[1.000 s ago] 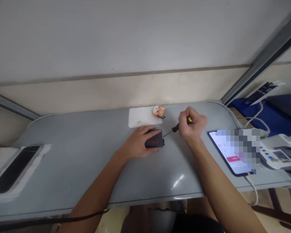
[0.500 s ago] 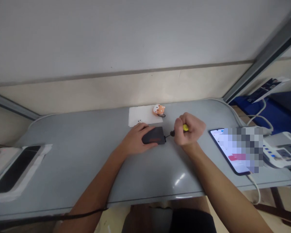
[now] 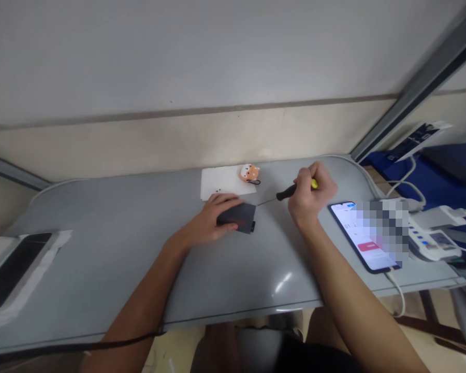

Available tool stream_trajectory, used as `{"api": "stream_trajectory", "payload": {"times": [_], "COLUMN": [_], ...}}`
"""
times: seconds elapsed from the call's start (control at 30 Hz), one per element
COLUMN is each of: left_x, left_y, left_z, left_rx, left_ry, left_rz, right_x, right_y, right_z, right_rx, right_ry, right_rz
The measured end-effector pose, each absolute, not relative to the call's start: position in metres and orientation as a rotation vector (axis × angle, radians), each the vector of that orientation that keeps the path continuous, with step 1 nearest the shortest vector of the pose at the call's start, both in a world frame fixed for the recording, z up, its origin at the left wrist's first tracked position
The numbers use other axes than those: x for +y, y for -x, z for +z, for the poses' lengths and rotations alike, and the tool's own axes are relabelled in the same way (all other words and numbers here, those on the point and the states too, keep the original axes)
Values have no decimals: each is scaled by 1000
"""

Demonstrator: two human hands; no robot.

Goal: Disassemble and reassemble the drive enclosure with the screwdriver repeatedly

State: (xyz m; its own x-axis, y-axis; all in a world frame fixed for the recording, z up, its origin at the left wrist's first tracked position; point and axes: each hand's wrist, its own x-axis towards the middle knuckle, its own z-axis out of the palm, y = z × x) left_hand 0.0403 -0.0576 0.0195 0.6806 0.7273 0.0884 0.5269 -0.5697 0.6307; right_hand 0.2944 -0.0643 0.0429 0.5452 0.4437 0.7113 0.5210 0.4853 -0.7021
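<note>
My left hand (image 3: 212, 220) grips a flat dark grey box-shaped device (image 3: 238, 216) with faint red marking, its thumb along the near side and fingers over the far side. A small black piece (image 3: 253, 226) sticks out at the device's right end. In my right hand (image 3: 310, 191), closed in a fist, is a screwdriver (image 3: 285, 193) with a black and yellow handle. Its thin shaft points left, the tip close to the device's far right corner; whether it touches I cannot tell.
Behind the device lies white paper (image 3: 221, 181) with several tiny dark bits and an orange-and-white animal-shaped case (image 3: 249, 173). A lit phone (image 3: 357, 228) and a white power strip (image 3: 435, 243) are at the right. A dark panel (image 3: 17, 267) lies at the left.
The screwdriver has drawn back from the black piece at the device's right end and moved up toward its far corner. The device has turned slightly in my left hand. The view has shifted a little.
</note>
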Motion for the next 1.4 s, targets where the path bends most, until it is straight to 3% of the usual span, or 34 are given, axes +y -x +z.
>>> {"api": "stream_trajectory", "payload": {"times": [0.13,0.53,0.77,1.2,1.4], "left_x": [-59,-39,-47,-47,-49], "left_y": [-44,-34,-42,-43,-50], "left_z": [12,7,10,10,10], "left_rx": [1153,995,1188,1121,1068], "left_ry": [-2217,-1868,-1913,-1997,-2064], "left_rz": [568,712,733,746,821], "right_x": [-56,-61,-65,-63,-65], "right_y": [-298,-275,-268,-274,-270], "right_z": [41,34,33,28,33], "right_rx": [-1032,-1176,-1262,-1206,-1292], "right_ry": [1192,1228,1216,1229,1139], "right_rz": [4,273,271,319,506]}}
